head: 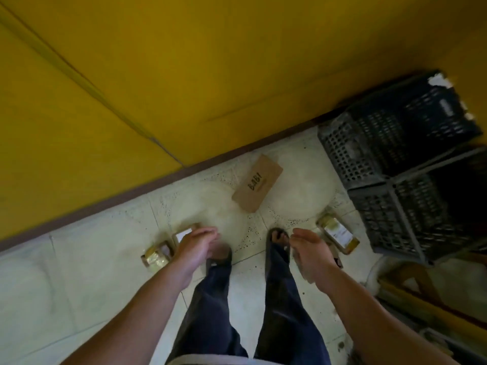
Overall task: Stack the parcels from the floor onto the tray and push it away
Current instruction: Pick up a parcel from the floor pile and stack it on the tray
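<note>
Both empty, fingers loose: left hand (196, 242) and right hand (311, 248), well apart, nearer than the brown box (257, 187) on the floor (105, 259). Left of the box, two blurry packets (158, 255), one half hidden by the left hand. Right of it, another packet (338, 234), then dark crates (395, 143), cut off.

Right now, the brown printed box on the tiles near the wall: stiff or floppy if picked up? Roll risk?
The brown box shows flat faces and crisp edges, so probably stiff cardboard. It lies on a broad face, so a push likely slides it, no rolling. Weight: cannot tell.
</note>
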Demonstrator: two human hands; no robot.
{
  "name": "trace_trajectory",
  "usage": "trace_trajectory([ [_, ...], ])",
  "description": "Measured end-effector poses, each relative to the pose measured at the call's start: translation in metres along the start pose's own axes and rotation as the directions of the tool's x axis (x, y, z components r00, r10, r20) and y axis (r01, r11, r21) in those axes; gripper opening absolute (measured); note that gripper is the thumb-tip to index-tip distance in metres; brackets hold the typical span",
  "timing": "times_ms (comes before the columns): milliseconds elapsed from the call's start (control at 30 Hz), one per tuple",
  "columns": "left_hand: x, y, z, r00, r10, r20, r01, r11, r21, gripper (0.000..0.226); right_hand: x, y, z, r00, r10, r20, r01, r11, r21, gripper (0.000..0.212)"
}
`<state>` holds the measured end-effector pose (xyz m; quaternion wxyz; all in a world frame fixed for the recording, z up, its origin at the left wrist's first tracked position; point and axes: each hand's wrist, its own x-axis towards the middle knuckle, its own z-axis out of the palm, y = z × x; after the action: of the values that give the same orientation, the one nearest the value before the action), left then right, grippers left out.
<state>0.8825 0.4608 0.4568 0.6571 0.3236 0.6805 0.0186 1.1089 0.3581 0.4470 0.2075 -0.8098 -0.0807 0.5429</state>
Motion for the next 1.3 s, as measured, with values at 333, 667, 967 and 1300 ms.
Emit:
trace_trajectory([
  [333,0.107,-0.042,0.095,0.986,-0.15,-0.067,0.136,0.974,-0.18,0.015,0.194,0.032,-0.02,0.991,-0.019,0.134,0.057,0.958,-0.281,0.033],
  [667,0.255,-0.104,0.142,0.965,-0.261,-0.034,0.229,0.896,-0.381,0.026,0.352,0.029,0.029,0.972,-0.151,0.179,0.22,0.854,-0.472,0.048],
  [967,0.344,-0.122,0.171,0.982,-0.183,-0.036,0.157,0.918,-0.364,0.057,0.452,0.004,0.05,0.929,-0.342,0.143,0.363,0.763,-0.535,0.065],
  [1300,0.387,-0.118,0.176,0.983,-0.177,-0.049,0.13,0.858,-0.498,0.052,0.485,-0.003,0.062,0.945,-0.315,0.082,0.314,0.816,-0.486,0.063],
])
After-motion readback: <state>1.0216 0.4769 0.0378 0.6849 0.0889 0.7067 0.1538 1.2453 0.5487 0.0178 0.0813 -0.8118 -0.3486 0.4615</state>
